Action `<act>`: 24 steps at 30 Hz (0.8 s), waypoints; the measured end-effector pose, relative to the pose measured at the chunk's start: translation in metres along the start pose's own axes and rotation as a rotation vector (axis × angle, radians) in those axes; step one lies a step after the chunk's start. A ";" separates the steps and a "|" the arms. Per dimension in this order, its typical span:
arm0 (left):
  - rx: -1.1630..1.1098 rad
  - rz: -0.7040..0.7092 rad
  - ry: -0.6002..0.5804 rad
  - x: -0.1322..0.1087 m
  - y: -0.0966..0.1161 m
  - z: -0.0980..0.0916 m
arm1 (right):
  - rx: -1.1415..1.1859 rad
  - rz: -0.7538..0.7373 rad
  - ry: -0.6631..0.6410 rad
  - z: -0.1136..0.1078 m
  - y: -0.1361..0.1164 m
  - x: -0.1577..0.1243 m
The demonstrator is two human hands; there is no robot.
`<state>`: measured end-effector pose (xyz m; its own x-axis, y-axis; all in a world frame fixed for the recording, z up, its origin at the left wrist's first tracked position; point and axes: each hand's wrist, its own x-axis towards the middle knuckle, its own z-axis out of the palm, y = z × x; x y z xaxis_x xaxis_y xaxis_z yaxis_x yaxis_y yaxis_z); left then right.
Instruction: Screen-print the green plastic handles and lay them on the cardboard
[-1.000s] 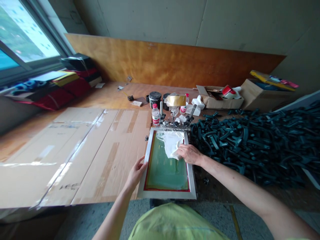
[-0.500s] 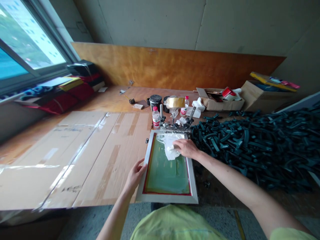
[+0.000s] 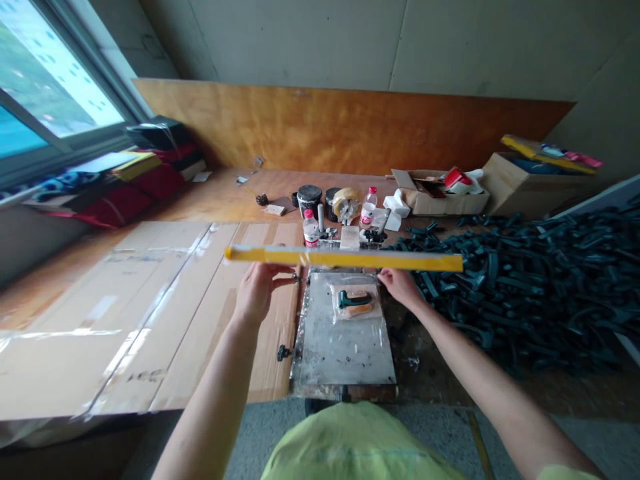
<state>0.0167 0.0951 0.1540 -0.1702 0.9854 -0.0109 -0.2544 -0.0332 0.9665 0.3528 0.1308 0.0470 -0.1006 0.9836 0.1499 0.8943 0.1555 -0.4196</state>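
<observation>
The screen-printing frame (image 3: 345,259) is raised and seen edge-on as a yellow-edged bar. Beneath it lies a stained metal base plate (image 3: 345,353). A dark green curved handle-shaped part (image 3: 354,299) rests in a tan holder (image 3: 357,310) on the plate. My left hand (image 3: 257,290) is at the plate's left side, finger and thumb closed around a small black knob (image 3: 297,277). My right hand (image 3: 399,285) is at the right side with curled fingers; what they grip, if anything, is hidden. A pale block (image 3: 349,238) stands by the metal clamps (image 3: 376,236) behind the frame.
A large heap of dark green parts (image 3: 480,287) spreads on the right. Flattened cardboard (image 3: 165,320) covers the left. Red-capped bottles (image 3: 368,208), black tubs (image 3: 309,199) and a tape roll (image 3: 346,203) stand behind. An open carton (image 3: 450,200) is at the back right.
The frame has swung up from lying flat, uncovering the plate and the green part. My left hand has moved forward to the knob. My right hand has left the white wad and shifted right.
</observation>
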 end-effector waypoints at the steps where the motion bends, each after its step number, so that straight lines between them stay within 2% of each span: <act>1: 0.010 0.008 -0.008 0.008 0.005 0.006 | 0.012 -0.066 -0.054 0.013 0.001 -0.011; 4: -0.001 0.045 0.065 0.012 0.004 0.015 | -0.010 -0.228 -0.181 0.041 -0.008 -0.033; 6: -0.006 0.018 0.133 -0.004 -0.015 0.017 | -0.051 -0.226 -0.200 0.047 -0.022 -0.039; 8: 0.045 -0.184 0.056 -0.033 -0.048 0.021 | -0.053 -0.196 -0.153 0.044 -0.043 -0.048; 9: 0.092 -0.356 -0.049 -0.050 -0.066 0.024 | -0.035 -0.204 -0.119 0.042 -0.055 -0.054; 10: 0.113 -0.513 -0.150 -0.067 -0.084 0.026 | -0.009 -0.240 -0.091 0.041 -0.068 -0.062; 11: 0.104 -0.612 -0.194 -0.081 -0.100 0.027 | 0.025 -0.306 -0.079 0.040 -0.079 -0.071; 13: 0.087 -0.702 -0.193 -0.099 -0.125 0.019 | 0.109 -0.472 -0.113 0.042 -0.089 -0.087; 15: 0.156 -0.668 -0.076 -0.098 -0.139 -0.007 | 0.167 -0.502 -0.134 0.043 -0.074 -0.098; 17: 0.356 -0.592 0.067 -0.082 -0.146 -0.051 | 0.138 -0.312 -0.100 0.043 -0.034 -0.104; 19: 0.633 -0.538 0.129 -0.064 -0.151 -0.101 | 0.030 -0.121 -0.109 0.040 0.018 -0.109; 20: 0.774 -0.534 0.139 -0.056 -0.153 -0.124 | -0.012 -0.106 -0.158 0.039 0.043 -0.112; 22: 0.993 -0.540 0.058 -0.050 -0.154 -0.159 | -0.062 -0.142 -0.242 0.038 0.082 -0.120; 24: 1.081 -0.511 -0.030 -0.052 -0.151 -0.176 | -0.082 -0.166 -0.242 0.037 0.098 -0.127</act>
<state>-0.1032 0.0200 -0.0366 -0.2566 0.8475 -0.4646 0.6486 0.5074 0.5673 0.4370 0.0242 -0.0466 -0.3403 0.9402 -0.0110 0.8881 0.3176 -0.3324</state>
